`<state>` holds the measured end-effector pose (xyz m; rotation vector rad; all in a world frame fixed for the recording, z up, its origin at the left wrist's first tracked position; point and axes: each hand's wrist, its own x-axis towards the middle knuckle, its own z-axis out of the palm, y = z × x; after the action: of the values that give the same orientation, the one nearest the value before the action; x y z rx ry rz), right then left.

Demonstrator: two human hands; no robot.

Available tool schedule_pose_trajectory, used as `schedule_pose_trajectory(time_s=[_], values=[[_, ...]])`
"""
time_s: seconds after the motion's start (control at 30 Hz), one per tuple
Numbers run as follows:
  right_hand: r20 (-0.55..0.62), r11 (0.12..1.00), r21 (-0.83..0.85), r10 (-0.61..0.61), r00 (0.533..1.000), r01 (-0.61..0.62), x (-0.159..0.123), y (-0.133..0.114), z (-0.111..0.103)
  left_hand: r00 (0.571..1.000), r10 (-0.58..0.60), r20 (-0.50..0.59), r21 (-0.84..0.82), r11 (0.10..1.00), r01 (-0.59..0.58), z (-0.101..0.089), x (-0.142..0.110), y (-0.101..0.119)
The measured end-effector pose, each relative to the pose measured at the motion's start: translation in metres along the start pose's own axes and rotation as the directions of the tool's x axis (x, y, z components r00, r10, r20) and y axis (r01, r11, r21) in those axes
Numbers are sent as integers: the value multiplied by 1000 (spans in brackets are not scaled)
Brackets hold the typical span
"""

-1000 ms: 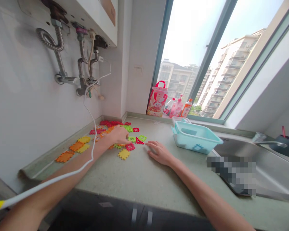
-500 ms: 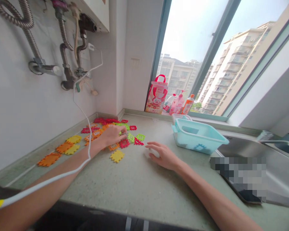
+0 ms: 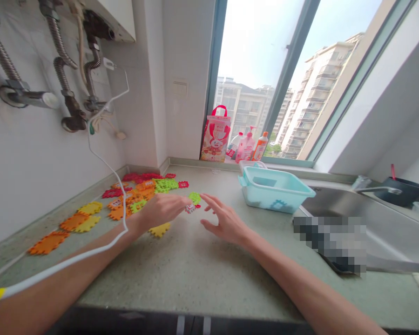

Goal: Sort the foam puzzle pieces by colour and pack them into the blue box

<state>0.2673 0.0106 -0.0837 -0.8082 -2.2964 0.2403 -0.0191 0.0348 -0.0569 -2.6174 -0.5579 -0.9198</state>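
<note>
Interlocking plastic building tiles in red, orange, yellow and green lie in a spread pile on the left of the counter. My left hand (image 3: 165,210) is closed over the near right end of the pile, with a small red-and-whitish tile (image 3: 190,209) at its fingertips. Just beyond those fingers lies a green tile (image 3: 194,197). My right hand (image 3: 224,220) faces the left one with its fingers apart and nothing in them, its index fingertip close to the green tile. Partly under my left hand, a yellow tile (image 3: 159,230) shows on the counter.
A light blue plastic basin (image 3: 275,193) stands right of my hands, beside the steel sink (image 3: 387,237). A white cable (image 3: 101,158) crosses the view on the left. Bottles (image 3: 245,148) and a pink bag (image 3: 215,139) line the windowsill.
My left hand has moved right from the pile, now with a tile at its fingertips. My right hand's fingers have lifted and come closer to the left hand. The view has shifted right.
</note>
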Motion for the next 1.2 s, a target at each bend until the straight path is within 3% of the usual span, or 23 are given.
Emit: schedule_pose_trajectory(time_s=[0.17,0.3,0.37,0.5,0.63,0.73,0.83,0.93,1.03,1.2], values=[[66,999,44,-34,997,31,5,-17,1,979,185,82,-133,976,-173,2,7,18],[118,990,140,10,993,-26,5,-19,4,961,276,34,-119,955,-270,7,6,22],[114,985,164,37,993,-55,5,-13,6,973,231,-10,-16,973,-232,13,6,23],[97,985,154,64,993,-78,4,-1,9,997,-10,-77,90,996,17,24,11,25],[89,992,113,40,995,-50,5,1,9,973,-227,46,-39,973,229,30,10,17],[64,999,53,-12,998,8,6,1,10,955,-277,106,-111,951,288,29,5,9],[-66,999,2,-40,997,41,8,3,8,967,-235,101,-139,959,248,27,0,0],[-227,994,-89,-78,971,60,9,12,-9,974,-212,78,-84,972,218,23,-3,-13],[-357,951,-309,-140,924,25,6,28,-45,974,-198,106,7,980,199,17,-5,-26],[-585,690,-607,-52,810,-394,-11,64,-114,947,-246,205,130,966,223,6,-13,-41]])
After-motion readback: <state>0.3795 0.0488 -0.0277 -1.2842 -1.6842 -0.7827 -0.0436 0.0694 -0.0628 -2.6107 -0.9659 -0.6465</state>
